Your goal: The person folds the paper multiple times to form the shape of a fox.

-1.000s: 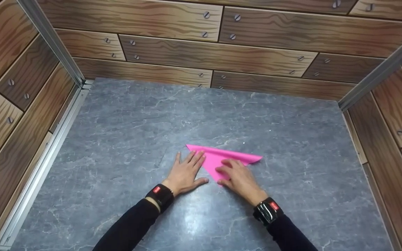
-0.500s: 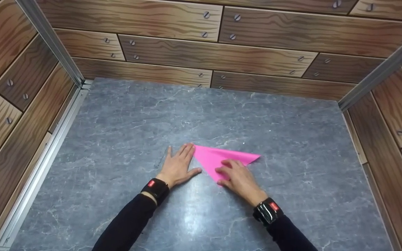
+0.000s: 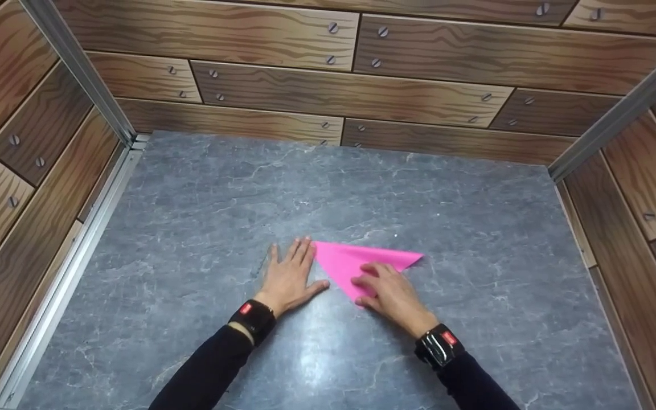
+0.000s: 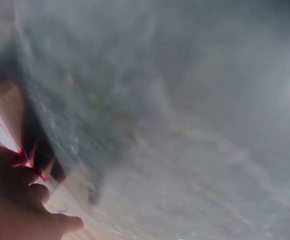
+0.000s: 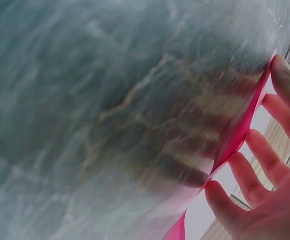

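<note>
A bright pink sheet of paper (image 3: 336, 263), folded into a triangle, lies on the grey marbled table with one corner pointing toward me. My left hand (image 3: 288, 282) is flat with its fingers spread, and its fingertips touch the paper's far left corner. On the near part of the sheet rest the fingertips of my right hand (image 3: 392, 295), its fingers loosely bent and its thumb at the near corner. Seen low in the right wrist view, the pink paper (image 5: 240, 131) rises slightly from the table along its edge, under the fingertips.
The table (image 3: 220, 188) is closed in by wood-patterned panels at the back (image 3: 282, 85), left and right. Grey metal rails (image 3: 72, 68) run along the corners. A few small white specks lie beyond the paper.
My left hand has slid left from the sheet's face to its left corner. The far rolled edge of the paper has flattened somewhat. My right hand has stayed in place.
</note>
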`<action>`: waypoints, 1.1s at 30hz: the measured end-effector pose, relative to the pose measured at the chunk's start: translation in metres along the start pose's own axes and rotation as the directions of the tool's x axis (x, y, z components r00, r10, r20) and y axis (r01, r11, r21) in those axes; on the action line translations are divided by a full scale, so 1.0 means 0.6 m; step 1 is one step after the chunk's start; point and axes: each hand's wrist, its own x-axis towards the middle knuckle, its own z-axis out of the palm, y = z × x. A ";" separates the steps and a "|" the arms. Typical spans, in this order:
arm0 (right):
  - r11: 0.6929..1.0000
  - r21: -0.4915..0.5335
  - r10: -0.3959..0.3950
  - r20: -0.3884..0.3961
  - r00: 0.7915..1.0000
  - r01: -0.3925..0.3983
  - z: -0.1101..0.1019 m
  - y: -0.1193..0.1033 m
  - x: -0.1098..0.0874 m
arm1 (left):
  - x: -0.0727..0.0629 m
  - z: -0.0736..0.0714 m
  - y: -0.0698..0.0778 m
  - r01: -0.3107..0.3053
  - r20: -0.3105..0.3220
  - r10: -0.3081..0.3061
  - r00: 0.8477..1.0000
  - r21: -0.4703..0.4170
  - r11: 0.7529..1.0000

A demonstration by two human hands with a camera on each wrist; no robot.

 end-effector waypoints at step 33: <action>1.000 -0.001 -0.009 0.024 1.000 0.009 -0.003 0.000 0.002 | -0.001 -0.001 0.040 -0.026 -0.002 0.026 1.000 0.020 0.999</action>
